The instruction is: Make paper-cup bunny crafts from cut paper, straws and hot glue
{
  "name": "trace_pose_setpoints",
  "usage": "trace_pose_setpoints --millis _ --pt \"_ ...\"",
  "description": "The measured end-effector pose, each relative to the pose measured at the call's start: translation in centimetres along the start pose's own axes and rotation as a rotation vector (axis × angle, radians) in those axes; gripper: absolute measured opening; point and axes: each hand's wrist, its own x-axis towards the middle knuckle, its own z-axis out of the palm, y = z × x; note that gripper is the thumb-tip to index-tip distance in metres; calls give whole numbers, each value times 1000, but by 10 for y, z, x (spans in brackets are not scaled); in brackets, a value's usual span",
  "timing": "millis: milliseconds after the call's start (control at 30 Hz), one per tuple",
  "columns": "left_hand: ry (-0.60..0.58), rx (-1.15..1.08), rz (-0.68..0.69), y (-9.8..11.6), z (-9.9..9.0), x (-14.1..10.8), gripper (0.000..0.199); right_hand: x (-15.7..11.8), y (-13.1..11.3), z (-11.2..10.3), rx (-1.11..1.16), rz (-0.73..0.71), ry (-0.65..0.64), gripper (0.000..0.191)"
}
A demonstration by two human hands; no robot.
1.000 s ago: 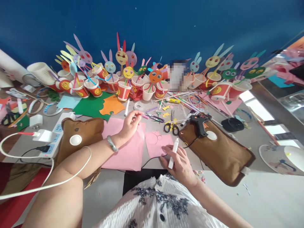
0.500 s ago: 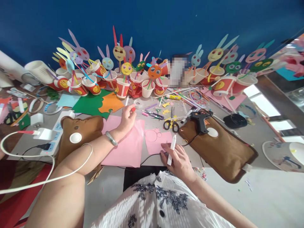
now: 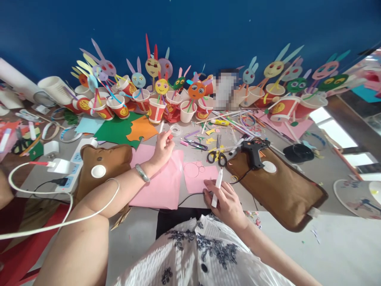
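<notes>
My left hand is closed, pinching a small red cap between its fingertips above the large pink sheet. In my right hand a white marker is held, tip pointing away from me. That hand rests at the table's front edge, its fingers by a smaller piece of pink paper. Outlined circles of different sizes are drawn near the top of that piece. Just beyond the marker lie scissors with black handles, beside a black glue gun.
Brown cushion-like pouches lie to the left and right. A power strip with a white cable is at left; the cable crosses my left arm. Paper cups bearing rabbit-like paper figures line the back. Green paper and scattered scraps lie between.
The scene has shifted slightly to the right in view. Both hands keep nearly the same pose, still holding the cap and the marker.
</notes>
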Motion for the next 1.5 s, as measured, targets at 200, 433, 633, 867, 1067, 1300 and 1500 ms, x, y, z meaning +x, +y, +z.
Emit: trace_pose_setpoints --millis 200,433,633,867,1067,1300,1500 --pt "-19 -33 -29 3 1 -2 40 2 -1 -1 -4 -5 -7 27" --pt "4 28 4 5 3 -4 40 2 -1 -1 -9 -3 -6 26" --pt "-91 182 213 21 -3 -12 30 2 -1 -2 -3 1 -10 26" --pt "-354 773 426 34 -4 -22 21 0 -1 -1 -7 2 -15 27" --pt "-458 989 397 37 -6 -24 28 -1 0 1 -12 -3 -15 28" --pt "-484 866 355 39 -11 -15 20 -1 -1 1 -16 7 -12 27" --pt "-442 852 355 37 -9 -11 18 0 -1 1 -32 -5 -8 26"
